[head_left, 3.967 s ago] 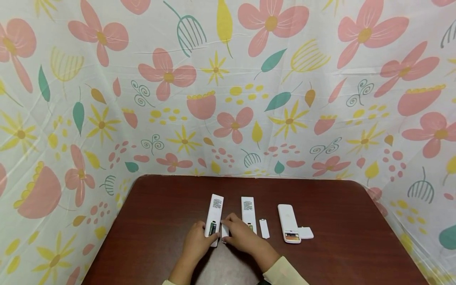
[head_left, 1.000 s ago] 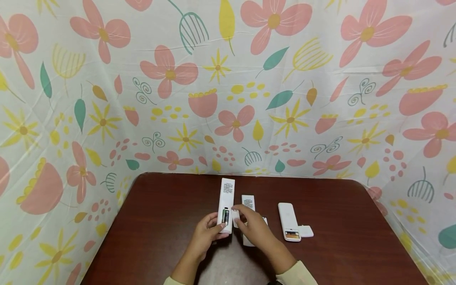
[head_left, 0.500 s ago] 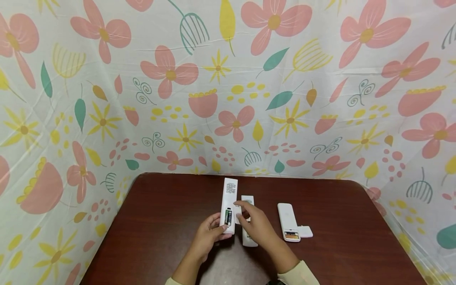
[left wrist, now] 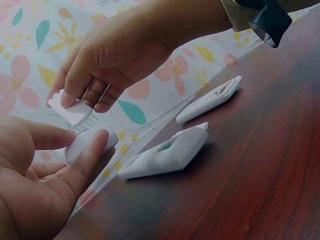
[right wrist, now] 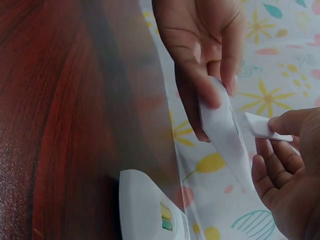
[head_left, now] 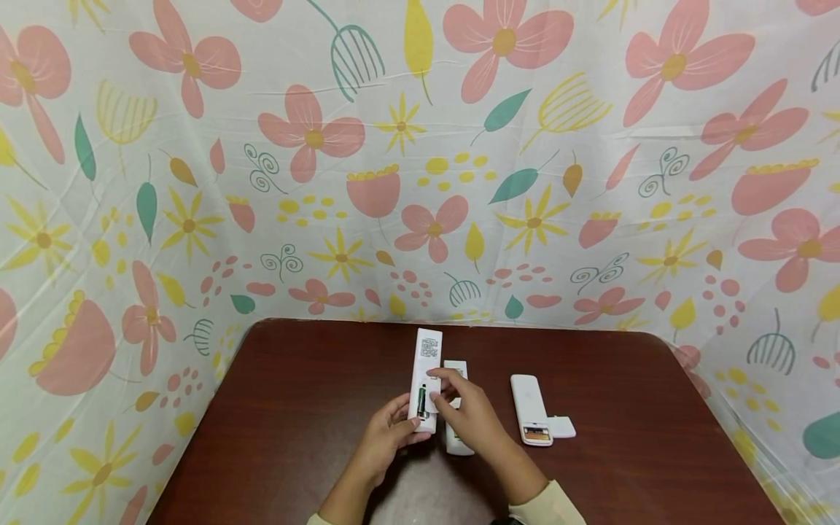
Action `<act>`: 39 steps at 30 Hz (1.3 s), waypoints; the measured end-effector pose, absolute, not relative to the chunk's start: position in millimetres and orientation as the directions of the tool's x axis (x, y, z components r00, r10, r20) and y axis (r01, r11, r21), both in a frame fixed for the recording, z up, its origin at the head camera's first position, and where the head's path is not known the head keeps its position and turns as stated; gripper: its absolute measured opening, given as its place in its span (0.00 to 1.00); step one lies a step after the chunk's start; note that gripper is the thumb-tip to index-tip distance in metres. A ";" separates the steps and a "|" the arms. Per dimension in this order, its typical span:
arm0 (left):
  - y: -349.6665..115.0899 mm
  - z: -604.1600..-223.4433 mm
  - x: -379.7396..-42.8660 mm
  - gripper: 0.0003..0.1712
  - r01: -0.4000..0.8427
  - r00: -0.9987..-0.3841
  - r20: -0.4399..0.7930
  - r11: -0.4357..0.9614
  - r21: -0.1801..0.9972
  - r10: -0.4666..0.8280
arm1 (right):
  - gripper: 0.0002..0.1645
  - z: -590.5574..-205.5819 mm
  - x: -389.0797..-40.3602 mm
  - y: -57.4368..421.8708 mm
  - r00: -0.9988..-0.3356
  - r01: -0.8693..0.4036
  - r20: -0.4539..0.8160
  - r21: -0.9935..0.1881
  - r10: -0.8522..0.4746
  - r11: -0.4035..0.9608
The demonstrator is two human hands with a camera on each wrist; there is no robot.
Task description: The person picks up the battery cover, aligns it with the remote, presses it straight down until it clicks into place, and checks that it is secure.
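My left hand (head_left: pixel 387 439) grips the lower end of a white remote control (head_left: pixel 429 354), its back facing up. A battery (head_left: pixel 422 399) shows in its uncovered compartment. My right hand (head_left: pixel 477 417) pinches a small white battery cover (left wrist: pixel 76 114) between thumb and fingers. From the head, the cover overlaps the right side of the compartment; in the right wrist view a gap shows between the cover and the remote. Both are held up above the table. Beneath the right hand lies a second white remote (head_left: pixel 461 446), partly hidden, with batteries (right wrist: pixel 166 216) visible in its compartment.
A third white remote (head_left: pixel 529 397) lies to the right, its compartment uncovered with orange batteries (head_left: pixel 538 434) inside. Its cover (head_left: pixel 561 426) lies beside it. The dark red-brown table (head_left: pixel 315 379) ends at a flower-patterned cloth (head_left: pixel 420 160) behind and on both sides.
Since four seconds ago, the left hand has raised the remote from the table and moved it right. The right hand has lifted the cover, which now overlaps the compartment more in the head view.
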State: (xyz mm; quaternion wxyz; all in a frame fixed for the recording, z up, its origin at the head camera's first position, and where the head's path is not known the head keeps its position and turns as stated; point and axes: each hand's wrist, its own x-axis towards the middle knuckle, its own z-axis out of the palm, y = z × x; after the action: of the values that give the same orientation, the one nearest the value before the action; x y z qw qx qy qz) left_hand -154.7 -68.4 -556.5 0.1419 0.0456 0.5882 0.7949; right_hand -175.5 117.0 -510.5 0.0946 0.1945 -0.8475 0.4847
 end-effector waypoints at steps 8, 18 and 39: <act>-65.7 -556.6 -154.5 0.35 -0.169 -0.953 -0.086 -0.272 0.947 0.291 | 0.22 -512.3 -173.1 114.1 -0.907 -0.418 0.337 -0.796 -0.254 0.437; -65.8 -556.3 -153.8 0.35 -0.167 -0.951 -0.084 -0.269 0.949 0.296 | 0.21 -513.2 -172.4 114.2 -0.912 -0.406 0.320 -0.801 -0.259 0.440; -64.2 -555.3 -152.2 0.35 -0.182 -0.953 -0.099 -0.282 0.942 0.286 | 0.20 -515.4 -172.6 116.1 -0.929 -0.352 0.250 -0.825 -0.273 0.442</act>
State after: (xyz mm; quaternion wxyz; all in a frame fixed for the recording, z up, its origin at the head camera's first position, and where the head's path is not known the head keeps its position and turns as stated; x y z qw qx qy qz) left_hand -152.2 -64.2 -555.3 0.1465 0.0447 0.5808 0.7995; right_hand -172.6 116.1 -515.4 0.0402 0.1841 -0.8481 0.4952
